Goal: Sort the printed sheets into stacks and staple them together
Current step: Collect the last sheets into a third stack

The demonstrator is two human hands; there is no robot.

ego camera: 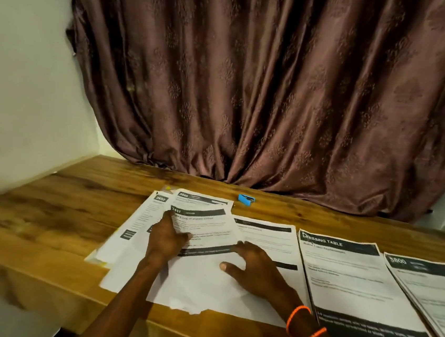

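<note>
While both hands work among the printed sheets, the blue stapler [246,200] lies untouched on the wooden surface [46,213], and it serves as the reference point below. Nearer the person than the stapler, and slightly to its left, the left hand [165,240] has its fingers curled on the sheet numbered 2437 [204,229] — thumb laid across the print, fingertips at the sheet's left edge — so its grip is closed on that page. That page sits askew on a loose pile; sheet 3565 [201,198] shows beneath it just left of the stapler, and sheet 2652 [154,207] farther left. The right hand [253,265], nearer the person than the stapler and almost directly in line with it, rests flat with fingers spread on a white sheet [203,284]; its grip is open and holds nothing. An orange cord bracelet [300,327] circles the right wrist. To the right of the stapler and nearer the person lies a stack headed DRESSING TABLE [350,277], and beyond it to the right a stack marked 5800 [428,288]. A brown patterned curtain [279,92] hangs behind the stapler, reaching the far edge of the surface.
</note>
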